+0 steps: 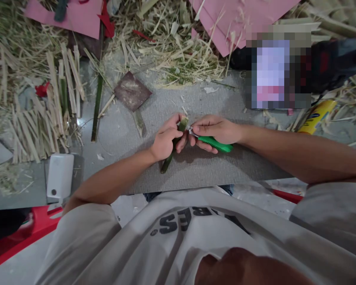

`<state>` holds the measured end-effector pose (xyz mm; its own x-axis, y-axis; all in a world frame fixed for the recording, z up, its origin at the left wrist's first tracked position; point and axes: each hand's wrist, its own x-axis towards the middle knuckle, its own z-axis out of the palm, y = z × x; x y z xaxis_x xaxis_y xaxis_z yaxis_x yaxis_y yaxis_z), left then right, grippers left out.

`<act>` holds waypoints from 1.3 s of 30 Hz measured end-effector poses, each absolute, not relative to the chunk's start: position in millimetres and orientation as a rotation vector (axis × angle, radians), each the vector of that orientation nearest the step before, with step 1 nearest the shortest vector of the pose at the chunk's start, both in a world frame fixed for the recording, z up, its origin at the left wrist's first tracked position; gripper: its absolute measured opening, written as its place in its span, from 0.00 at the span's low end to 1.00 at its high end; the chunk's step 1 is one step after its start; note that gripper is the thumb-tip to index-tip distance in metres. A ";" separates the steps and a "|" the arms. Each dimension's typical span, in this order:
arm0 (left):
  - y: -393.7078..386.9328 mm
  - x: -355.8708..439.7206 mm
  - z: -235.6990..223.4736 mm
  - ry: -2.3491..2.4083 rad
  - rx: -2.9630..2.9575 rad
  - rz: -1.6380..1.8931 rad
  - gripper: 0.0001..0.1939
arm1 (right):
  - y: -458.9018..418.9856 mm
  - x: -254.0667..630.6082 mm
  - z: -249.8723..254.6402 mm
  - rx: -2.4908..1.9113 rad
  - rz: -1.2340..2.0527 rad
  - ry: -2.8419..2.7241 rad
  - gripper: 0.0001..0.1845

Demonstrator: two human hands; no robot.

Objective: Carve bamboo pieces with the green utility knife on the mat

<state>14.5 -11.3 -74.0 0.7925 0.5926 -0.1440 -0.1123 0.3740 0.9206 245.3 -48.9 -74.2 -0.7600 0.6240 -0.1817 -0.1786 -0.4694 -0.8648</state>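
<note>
My left hand (167, 138) is closed around a green bamboo strip (167, 163), which slants from a pale cut upper end down toward the table edge. In my right hand (215, 128) lies a utility knife with a green handle (216, 143). Its metal tip points left, close to the bamboo's upper end; whether it touches cannot be made out. Both hands are over the grey table (130, 166). Just beyond the left hand rests a short pointed bamboo piece (138, 123), with a brown sandpaper square (133, 92) behind it.
Split bamboo sticks (28, 132) are bunched at the left, near a white device (60, 176). A long green strip (97, 107) lies beside them. Shavings (178, 59) and pink paper (216, 23) cover the far side. At right are a yellow tube (317, 114) and a blurred-out patch.
</note>
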 end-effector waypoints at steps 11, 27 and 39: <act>-14.4 10.2 -78.4 0.505 1.372 0.379 0.23 | -48.5 241.4 -78.4 -0.665 2.272 -1.236 0.32; -10.0 12.5 -92.6 0.654 1.843 0.556 0.40 | -55.6 232.1 -75.0 -0.714 2.116 -1.247 0.31; -8.7 13.8 -87.8 0.686 1.787 0.507 0.40 | -59.4 228.4 -74.2 -0.792 2.022 -1.261 0.33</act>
